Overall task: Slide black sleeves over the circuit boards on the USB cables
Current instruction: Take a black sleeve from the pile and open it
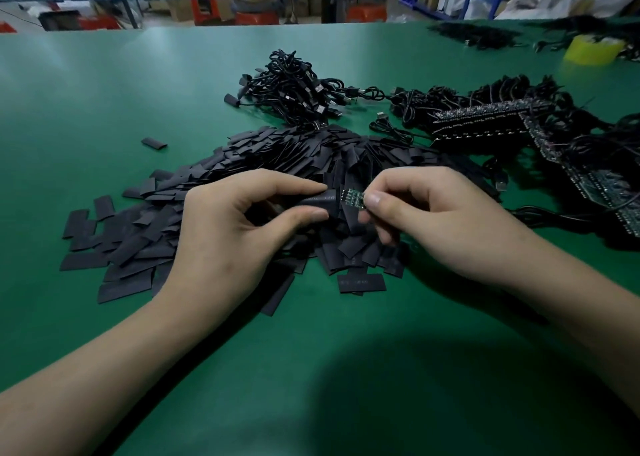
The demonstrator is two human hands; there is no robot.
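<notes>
With the left hand (239, 227) pinching a black sleeve (320, 203) and the right hand (426, 220) pinching the circuit board (354, 199), keep the sleeve mouth open and feed the board in squarely.

We count two hands (221, 234), one green board (354, 199) between them, one sleeve (320, 202) pinched, one loose sleeve (154, 143) apart, sleeves in the pile (242, 164) too many to count, two cable heaps (294, 88), one yellow roll (594, 49)

Near edge: your path across the green table (311, 369) is bare.
Centre: sleeve pile (242, 164) blocks you.
Far centre: cable bundle (294, 92).
Right: board panels (519, 119) obstruct you.
</notes>
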